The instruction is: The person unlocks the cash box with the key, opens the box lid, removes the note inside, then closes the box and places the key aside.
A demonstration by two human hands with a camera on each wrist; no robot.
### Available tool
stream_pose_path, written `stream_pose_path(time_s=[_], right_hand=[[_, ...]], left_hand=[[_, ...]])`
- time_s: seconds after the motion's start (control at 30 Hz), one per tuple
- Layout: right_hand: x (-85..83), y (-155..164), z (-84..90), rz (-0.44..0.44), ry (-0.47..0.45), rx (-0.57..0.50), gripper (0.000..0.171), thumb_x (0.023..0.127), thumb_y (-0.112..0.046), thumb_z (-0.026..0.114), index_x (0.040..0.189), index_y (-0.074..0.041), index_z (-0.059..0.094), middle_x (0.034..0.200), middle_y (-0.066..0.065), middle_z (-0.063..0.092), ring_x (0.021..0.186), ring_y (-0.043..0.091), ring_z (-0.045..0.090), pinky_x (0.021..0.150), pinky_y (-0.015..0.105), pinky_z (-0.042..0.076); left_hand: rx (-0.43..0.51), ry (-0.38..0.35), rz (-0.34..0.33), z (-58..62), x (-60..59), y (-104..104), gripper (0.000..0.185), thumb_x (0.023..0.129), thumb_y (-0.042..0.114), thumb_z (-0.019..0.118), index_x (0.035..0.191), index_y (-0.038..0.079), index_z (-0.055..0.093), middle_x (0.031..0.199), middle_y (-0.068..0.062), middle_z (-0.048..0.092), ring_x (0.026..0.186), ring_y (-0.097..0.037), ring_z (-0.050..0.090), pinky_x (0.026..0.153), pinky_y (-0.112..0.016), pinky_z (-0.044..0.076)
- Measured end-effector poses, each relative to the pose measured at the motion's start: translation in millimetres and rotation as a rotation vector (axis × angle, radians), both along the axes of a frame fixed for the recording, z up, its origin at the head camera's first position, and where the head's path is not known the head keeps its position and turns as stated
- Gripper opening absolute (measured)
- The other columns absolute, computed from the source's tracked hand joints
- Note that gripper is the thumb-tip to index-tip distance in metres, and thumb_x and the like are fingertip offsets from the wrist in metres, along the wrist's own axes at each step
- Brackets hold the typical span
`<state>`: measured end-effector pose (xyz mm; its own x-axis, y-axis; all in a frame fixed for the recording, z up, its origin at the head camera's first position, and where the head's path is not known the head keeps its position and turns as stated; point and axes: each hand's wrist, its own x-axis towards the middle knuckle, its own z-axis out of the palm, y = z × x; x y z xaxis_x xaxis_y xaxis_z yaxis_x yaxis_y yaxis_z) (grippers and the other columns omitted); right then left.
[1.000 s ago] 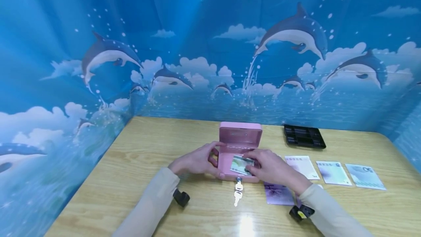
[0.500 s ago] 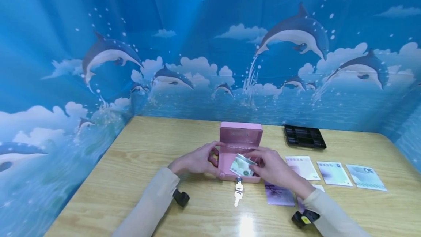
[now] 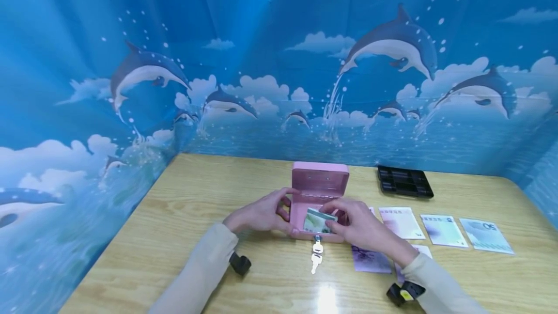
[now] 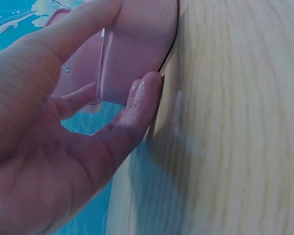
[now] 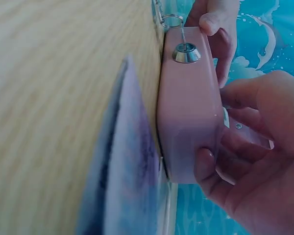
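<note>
Money going into the pink box

The left hand [image 3: 261, 214] holds the open pink box [image 3: 318, 193] steady, so the right hand [image 3: 359, 224] can pinch a banknote [image 3: 317, 221] inside.

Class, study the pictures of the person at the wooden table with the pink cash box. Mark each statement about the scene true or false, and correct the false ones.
1. The lid of the pink cash box stands open. True.
2. The right hand holds a banknote over the box. True.
3. The left hand rests flat on the table, away from the box. False: it holds the box's left side.
4. Keys hang from the lock at the box's front. True.
5. The black tray sits inside the box. False: it lies on the table, behind and to the right.
</note>
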<state>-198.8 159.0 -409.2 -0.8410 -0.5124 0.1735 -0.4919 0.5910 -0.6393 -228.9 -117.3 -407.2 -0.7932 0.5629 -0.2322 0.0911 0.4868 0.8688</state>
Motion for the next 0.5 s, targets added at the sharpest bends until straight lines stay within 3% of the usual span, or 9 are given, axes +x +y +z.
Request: stream_pose_path(time_s=[0.27,0.5], right_hand=[[3.6,2,1.9,-0.087,-0.009,-0.08,0.028,0.091,-0.004,0.071,0.115,-0.016,0.075,0.09,-0.001,0.074,0.068,0.004,0.061,0.057,0.022,0.056],[7.7,12,12.3,-0.162,-0.029,-0.166,0.026,0.093,-0.006,0.071,0.116,-0.018,0.076,0.092,-0.002,0.074,0.066,0.008,0.062,0.055,0.024,0.054]], left_hand=[[-0.031,0.003,0.027,-0.7,2.5,-1,0.098,0.078,0.029,0.09,0.157,0.027,0.032,0.131,-0.004,0.057,0.107,-0.015,0.064,0.103,-0.04,0.052],[-0.02,-0.005,0.027,-3.2,2.5,-1,0.096,0.08,0.026,0.088,0.157,0.028,0.032,0.133,-0.005,0.056,0.109,-0.017,0.064,0.104,-0.042,0.053]])
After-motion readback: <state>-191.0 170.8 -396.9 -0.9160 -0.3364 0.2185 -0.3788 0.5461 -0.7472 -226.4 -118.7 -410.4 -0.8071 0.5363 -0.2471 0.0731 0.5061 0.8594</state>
